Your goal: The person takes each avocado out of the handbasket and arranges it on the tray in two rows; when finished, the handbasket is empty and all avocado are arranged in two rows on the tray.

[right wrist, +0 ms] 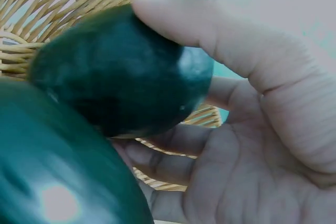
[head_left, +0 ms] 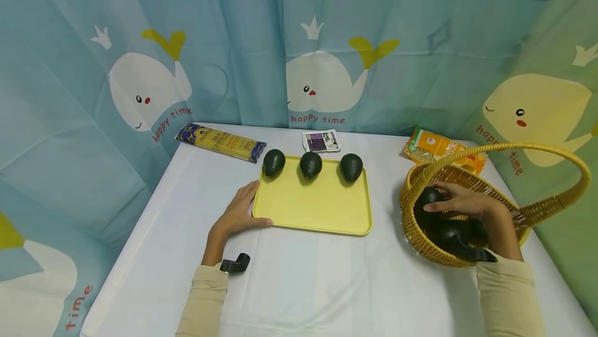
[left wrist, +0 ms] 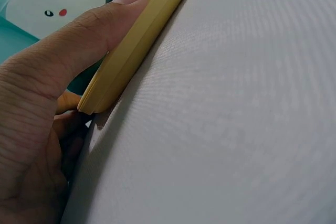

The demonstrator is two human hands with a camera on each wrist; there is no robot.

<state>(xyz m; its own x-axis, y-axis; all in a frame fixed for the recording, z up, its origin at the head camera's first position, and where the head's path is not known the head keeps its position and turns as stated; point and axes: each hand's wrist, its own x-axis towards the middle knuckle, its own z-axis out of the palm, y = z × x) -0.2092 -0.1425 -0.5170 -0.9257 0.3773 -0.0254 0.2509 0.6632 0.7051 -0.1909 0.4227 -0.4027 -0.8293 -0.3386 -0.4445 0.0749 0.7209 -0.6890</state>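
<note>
A: Since the right hand (head_left: 460,201) is inside the wicker basket (head_left: 434,254) at the right of the frame, what are its fingers doing?

B: They grip a dark green avocado (right wrist: 115,72), thumb on one side, fingers round the other. I'd keep that wide hold rather than a tip pinch, as the skin looks smooth. A neighbouring avocado (right wrist: 58,156) overlaps it in the right wrist view; touching or not, I can't tell, so ease it out gently.

A: And the handle (head_left: 523,146)?

B: It arches over the opening, so wrist and fruit should stay clear of it.

A: The left hand (head_left: 240,210), left of centre?

B: Thumb and fingers spread about the yellow tray's (head_left: 313,202) near left corner. Light pressure should steady it without tipping.

A: Farther off?

B: Three avocados (head_left: 310,164) sit along the tray's far edge, mid-frame. Beyond, a long yellow packet (head_left: 221,141) lies upper left, a small sachet (head_left: 321,140) upper centre, an orange packet (head_left: 439,147) behind the basket.
</note>
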